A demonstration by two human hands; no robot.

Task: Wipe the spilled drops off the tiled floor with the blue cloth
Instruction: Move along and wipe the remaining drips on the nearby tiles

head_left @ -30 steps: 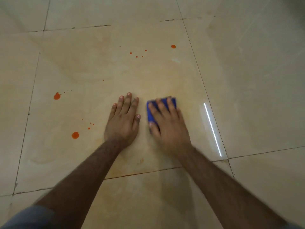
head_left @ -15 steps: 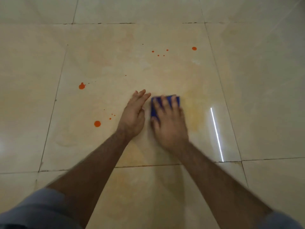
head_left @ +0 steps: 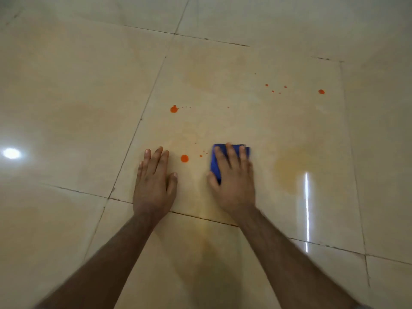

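Observation:
My right hand (head_left: 234,181) presses flat on a folded blue cloth (head_left: 214,162) on the beige tiled floor (head_left: 78,119); only the cloth's far edge and left side show past my fingers. My left hand (head_left: 155,186) rests flat on the floor, fingers straight, holding nothing. An orange drop (head_left: 184,158) lies between the two hands, with tiny specks (head_left: 201,155) just left of the cloth. Another larger drop (head_left: 174,109) lies farther ahead. A scatter of small drops (head_left: 273,91) and one round drop (head_left: 321,91) sit at the far right of the same tile.
A faint orange smear (head_left: 289,168) stains the tile to the right of the cloth. Dark grout lines (head_left: 133,134) run around the tile. Light glare shows as a bright spot (head_left: 11,153) at left and a streak (head_left: 307,197) at right.
Both hands shifted left across the tile: the cloth now lies close beside the near orange drop, and my left hand, lifted on edge half a second ago, lies flat left of that drop.

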